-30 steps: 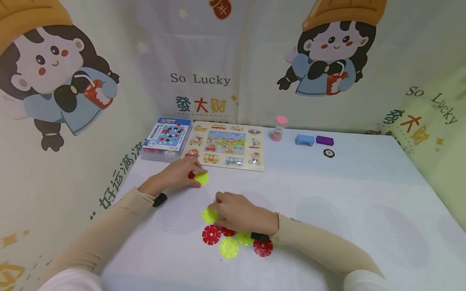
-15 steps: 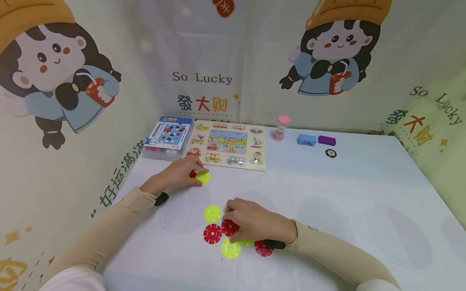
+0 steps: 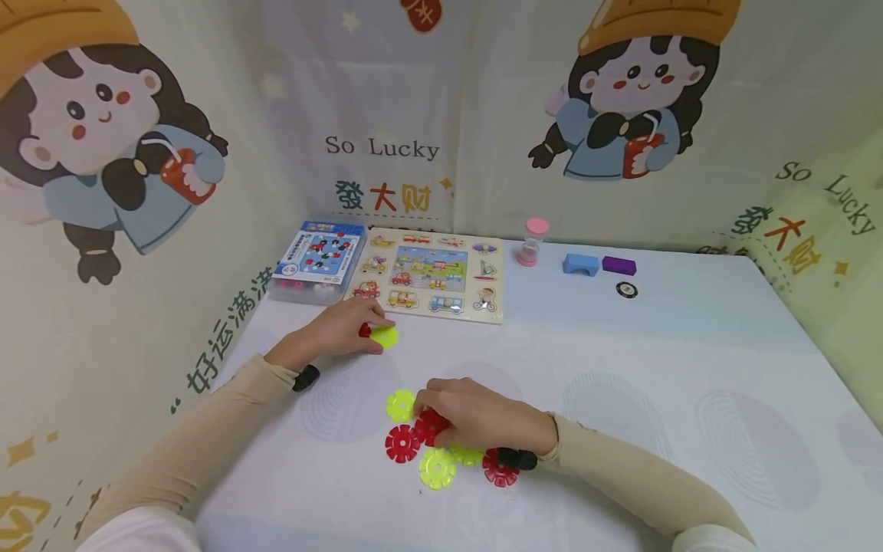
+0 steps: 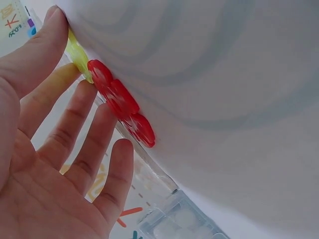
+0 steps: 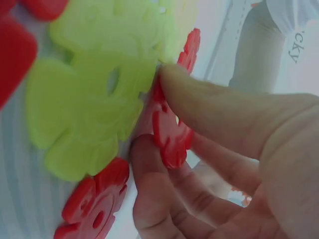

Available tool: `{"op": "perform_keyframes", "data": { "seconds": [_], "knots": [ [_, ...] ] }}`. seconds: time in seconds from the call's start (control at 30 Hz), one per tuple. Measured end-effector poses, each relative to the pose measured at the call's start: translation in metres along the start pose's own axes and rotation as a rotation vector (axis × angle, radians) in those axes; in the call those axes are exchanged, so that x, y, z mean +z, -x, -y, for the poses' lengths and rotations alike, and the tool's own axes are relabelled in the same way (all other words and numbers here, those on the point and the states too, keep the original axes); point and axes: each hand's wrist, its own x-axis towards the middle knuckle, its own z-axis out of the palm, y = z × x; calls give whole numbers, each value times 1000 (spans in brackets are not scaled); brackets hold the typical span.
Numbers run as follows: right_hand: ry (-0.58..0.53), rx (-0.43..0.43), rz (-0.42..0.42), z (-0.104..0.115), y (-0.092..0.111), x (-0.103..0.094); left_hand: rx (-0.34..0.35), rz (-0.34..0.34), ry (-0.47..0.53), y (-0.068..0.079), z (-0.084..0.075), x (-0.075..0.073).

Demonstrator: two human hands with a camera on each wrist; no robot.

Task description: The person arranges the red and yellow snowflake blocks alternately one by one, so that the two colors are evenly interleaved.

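My right hand [image 3: 476, 414] pinches a red interlocking disc [image 5: 172, 132], a flower-shaped plastic piece with notched edges, between thumb and fingers. Around it lie a loose red disc [image 3: 402, 444], a yellow disc [image 3: 400, 405] and a second yellow one [image 3: 438, 469]. A further red disc [image 3: 500, 469] is partly covered by the right wrist strap. Farther left, my left hand [image 3: 341, 326] holds a yellow disc [image 4: 79, 56] by its edges between thumb and index finger, low at the tabletop. A red disc [image 4: 117, 97] sits against that yellow disc, beside the other fingertips.
Behind the left hand are a boxed molecule set [image 3: 317, 262] and a wooden picture puzzle [image 3: 431, 276]. A pink hourglass [image 3: 533, 242], a blue arch block [image 3: 581, 265], a purple block [image 3: 618, 265] and a round black-and-white chip [image 3: 626, 290] stand toward the back right.
My right hand moved from the upper yellow disc rightward to the red disc, which is now pinched and shifted slightly. The left hand stays in place with its yellow disc.
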Motion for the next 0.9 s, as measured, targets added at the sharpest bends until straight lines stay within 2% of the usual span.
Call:
{"op": "perform_keyframes", "data": {
  "seconds": [0.2,0.37,0.57,0.77,0.9],
  "knots": [
    [-22,-46,45,-2,0,-3,-3,-1,0,1,-1,-1],
    [9,-81,87,-3,0,-7,5,-3,0,1,-1,0],
    [163,-122,123,-1,1,-13,15,-22,4,1,-3,0],
    [347,-116,107,6,0,-12,10,-10,-3,1,-3,0],
    [426,-110,84,10,0,-10,7,-8,-17,1,-3,0]
  ]
}}
